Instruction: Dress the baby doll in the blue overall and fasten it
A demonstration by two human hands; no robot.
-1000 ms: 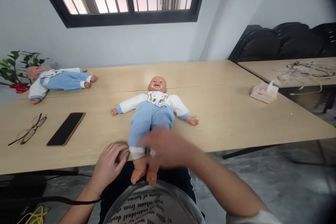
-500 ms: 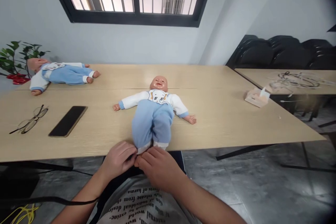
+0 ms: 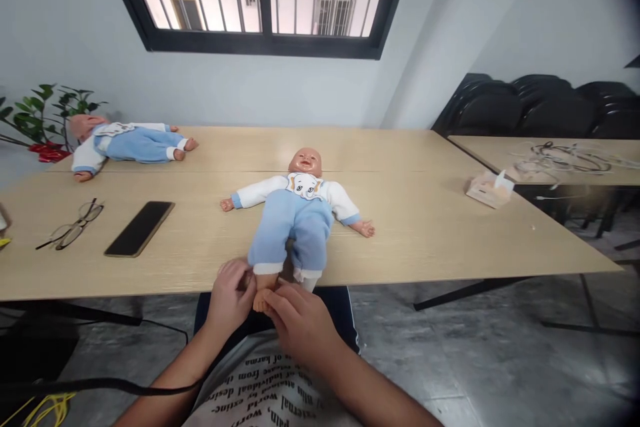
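Two hands: your left hand (image 3: 229, 298) and your right hand (image 3: 306, 320) sit close together but not touching, one on either side of a bare foot (image 3: 261, 301).
Left fingers: bent beside the ankle, just below the white cuff (image 3: 269, 268); you cannot tell from this view whether they grip anything.
Right fingers: curled, with the tips touching the foot near its toes; the thumb is hard to make out, so a firm hold cannot be told.
Doll: the near doll (image 3: 287, 220) lies on its back straight ahead of your hands, head farthest from you, arms spread, feet towards you at the near edge of the surface (image 3: 425, 227).
Other leg: just beyond your right hand, which hides its foot.
Phone: the dark phone (image 3: 140, 229) lies beyond your left hand and to its left.
Glasses: the glasses (image 3: 73, 227) lie farther left, past the phone.
Second doll: the other doll (image 3: 137, 145) lies on the far left, well beyond your left hand, near a leafy plant (image 3: 47, 110).
Tissue box: the tissue box (image 3: 487, 191) stands well to the right of your right hand, and farther away.
Cables: the tangled cables (image 3: 570, 157) lie beyond that box.
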